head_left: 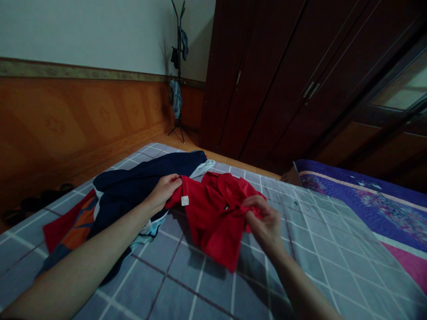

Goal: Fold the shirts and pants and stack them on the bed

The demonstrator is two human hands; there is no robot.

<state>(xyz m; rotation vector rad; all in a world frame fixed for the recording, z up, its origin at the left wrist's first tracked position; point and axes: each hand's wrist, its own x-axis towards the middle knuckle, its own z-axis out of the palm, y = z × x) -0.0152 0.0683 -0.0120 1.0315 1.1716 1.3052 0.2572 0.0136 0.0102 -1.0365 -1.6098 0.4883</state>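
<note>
A crumpled red garment [213, 218] with a small white tag is held up off the bed, its lower edge hanging just over the sheet. My left hand [167, 189] pinches its left edge close to the tag. On the right side, my right hand [263, 215] grips a bunched fold between thumb and fingers. Its exact type is hard to make out among the folds. Behind my left arm lies a heap of clothes with a dark navy garment [133, 182] on top; orange, red, white and light blue cloth shows from under it.
The clothes rest on a bed with a grey checked sheet [310, 249]. A purple floral mattress [363, 195] adjoins on the right. Dark wooden wardrobes [267, 80] stand behind. A black coat rack [180, 58] holds hung items in the corner. Dark shoes [43, 198] sit on the floor at left.
</note>
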